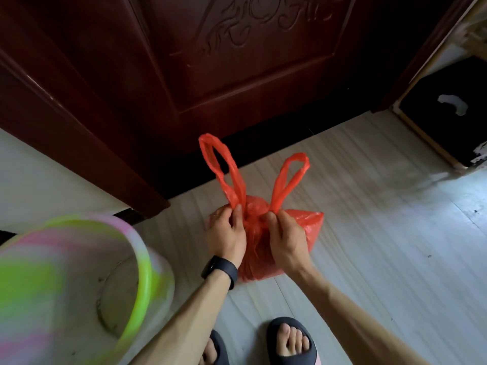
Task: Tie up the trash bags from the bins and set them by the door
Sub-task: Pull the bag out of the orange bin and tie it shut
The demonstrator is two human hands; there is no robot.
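1. Bin (79,280), green-rimmed, empty, at the floor's left edge.
2. Left hand (226,233), black wristband (220,270), pinches the left handle loop (221,169).
3. Red trash bag (279,241) sits on the floor (382,246), near the door (210,61).
4. Right hand (287,238) pinches the right handle loop (290,175).

Door (237,61) ahead, bin (87,272) left — right clear.

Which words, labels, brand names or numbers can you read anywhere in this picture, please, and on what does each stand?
None can be read.
The red bag, the carved door and the bin show no print.
The dark wristband on the left hand shows none.
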